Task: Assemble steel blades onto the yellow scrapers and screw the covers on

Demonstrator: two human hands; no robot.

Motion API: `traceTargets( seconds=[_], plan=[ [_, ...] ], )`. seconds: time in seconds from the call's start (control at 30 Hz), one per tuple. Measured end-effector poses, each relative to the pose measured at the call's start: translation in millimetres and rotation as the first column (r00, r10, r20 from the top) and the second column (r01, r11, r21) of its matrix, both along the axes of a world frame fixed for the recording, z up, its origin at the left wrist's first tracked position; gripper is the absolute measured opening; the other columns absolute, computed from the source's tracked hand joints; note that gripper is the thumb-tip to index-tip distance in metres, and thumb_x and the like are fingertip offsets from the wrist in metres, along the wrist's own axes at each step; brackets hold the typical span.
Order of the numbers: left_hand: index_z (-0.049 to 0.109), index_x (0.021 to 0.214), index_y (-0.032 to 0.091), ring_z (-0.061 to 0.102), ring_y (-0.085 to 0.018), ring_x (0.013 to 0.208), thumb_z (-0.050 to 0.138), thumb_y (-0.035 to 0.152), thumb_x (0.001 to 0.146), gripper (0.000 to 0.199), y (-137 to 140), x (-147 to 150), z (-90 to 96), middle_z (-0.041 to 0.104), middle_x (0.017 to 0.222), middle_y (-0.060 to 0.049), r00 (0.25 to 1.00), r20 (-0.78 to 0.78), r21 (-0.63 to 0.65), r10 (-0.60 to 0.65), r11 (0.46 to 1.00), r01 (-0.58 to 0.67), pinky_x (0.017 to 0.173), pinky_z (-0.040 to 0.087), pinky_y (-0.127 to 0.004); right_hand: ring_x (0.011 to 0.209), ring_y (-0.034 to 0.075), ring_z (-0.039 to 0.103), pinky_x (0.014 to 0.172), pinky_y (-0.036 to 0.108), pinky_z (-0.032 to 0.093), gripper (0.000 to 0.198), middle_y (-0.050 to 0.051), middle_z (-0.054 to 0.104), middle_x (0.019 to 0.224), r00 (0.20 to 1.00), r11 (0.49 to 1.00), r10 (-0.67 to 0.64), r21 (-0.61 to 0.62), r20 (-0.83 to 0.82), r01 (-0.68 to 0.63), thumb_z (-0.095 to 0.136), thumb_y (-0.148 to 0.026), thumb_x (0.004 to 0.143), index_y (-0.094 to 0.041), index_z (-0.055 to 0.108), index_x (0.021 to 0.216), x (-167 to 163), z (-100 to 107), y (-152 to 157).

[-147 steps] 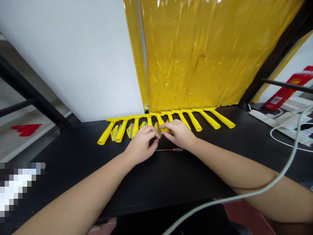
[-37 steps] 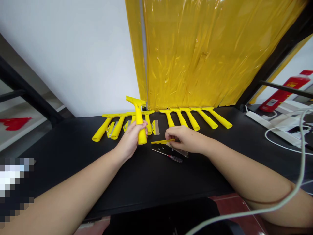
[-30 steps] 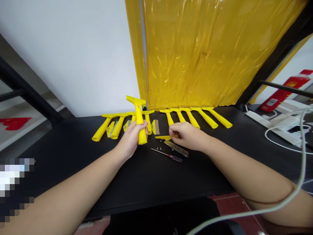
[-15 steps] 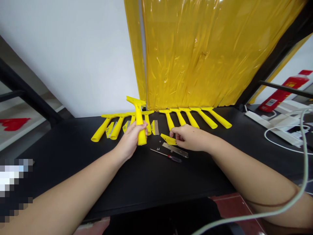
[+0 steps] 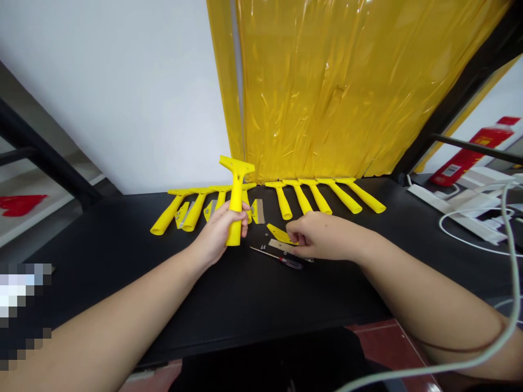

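Note:
My left hand (image 5: 223,228) is wrapped round the tube-shaped handle of a yellow scraper handle (image 5: 236,188), held upright with its wide T-shaped head at the top. To the right, my right hand (image 5: 316,235) is low over the table, fingers curled together. Its fingertips are at the right end of a yellow clamp plate (image 5: 279,234) and over a flat metal blade (image 5: 281,246); what they pinch is hidden. A screwdriver (image 5: 281,258) lies in front of the blade. Small screws (image 5: 263,247) and a nut (image 5: 266,235) lie to the left.
Several more yellow scraper handles (image 5: 316,197) stand in a row along the back of the black table (image 5: 229,305), some with blades and clamp plates (image 5: 260,211) between them. At right are a red bottle (image 5: 469,152), white power strips (image 5: 457,212) and a loose white cable (image 5: 512,261).
The yellow scraper handle in my left hand has turned so its head faces me more fully. My right hand has shifted slightly down, over the blade.

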State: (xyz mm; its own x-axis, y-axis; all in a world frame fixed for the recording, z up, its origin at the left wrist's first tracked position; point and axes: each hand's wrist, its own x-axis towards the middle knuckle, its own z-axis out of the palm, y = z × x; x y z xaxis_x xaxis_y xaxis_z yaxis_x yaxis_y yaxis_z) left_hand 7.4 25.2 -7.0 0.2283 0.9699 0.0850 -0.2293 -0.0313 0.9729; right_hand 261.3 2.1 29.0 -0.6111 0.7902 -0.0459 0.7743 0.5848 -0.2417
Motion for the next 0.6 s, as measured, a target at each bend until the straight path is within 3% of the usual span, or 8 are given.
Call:
traceTargets(
  seconds=[0.23, 0.5, 0.6],
  plan=[
    [0.059, 0.102, 0.022, 0.047, -0.008, 0.042, 0.066, 0.016, 0.072, 0.032, -5, 1, 3.2, 0.054, 0.075, 0.005, 0.994, 0.024, -0.036, -0.102, 0.994, 0.103, 0.039, 0.040, -0.024, 0.068, 0.017, 0.055, 0.059, 0.029, 0.032, 0.017, 0.001, 0.062, 0.079, 0.998, 0.998, -0.042, -0.040, 0.037, 0.043, 0.075, -0.020, 0.077, -0.022, 0.058, 0.082, -2, -11, 1],
    [0.059, 0.102, 0.021, 0.044, -0.007, 0.037, 0.069, 0.033, 0.084, 0.024, -4, 0, 6.3, 0.052, 0.069, 0.006, 0.992, 0.058, -0.075, -0.115, 0.990, 0.119, 0.032, 0.037, -0.021, 0.078, 0.018, 0.056, 0.063, 0.029, 0.037, 0.025, 0.004, 0.062, 0.099, 1.000, 0.996, -0.010, -0.092, 0.018, 0.012, 0.070, -0.011, 0.073, -0.021, 0.055, 0.090, -2, -12, 0],
    [0.060, 0.101, 0.021, 0.044, -0.007, 0.036, 0.068, 0.039, 0.086, 0.025, -3, -1, 5.7, 0.053, 0.069, 0.005, 0.991, 0.053, -0.088, -0.119, 0.988, 0.124, 0.031, 0.036, -0.021, 0.078, 0.018, 0.057, 0.061, 0.028, 0.037, 0.029, 0.003, 0.062, 0.097, 1.000, 0.993, 0.002, -0.114, -0.024, -0.005, 0.069, -0.009, 0.072, -0.022, 0.055, 0.094, 0, -12, 1]
  ],
)
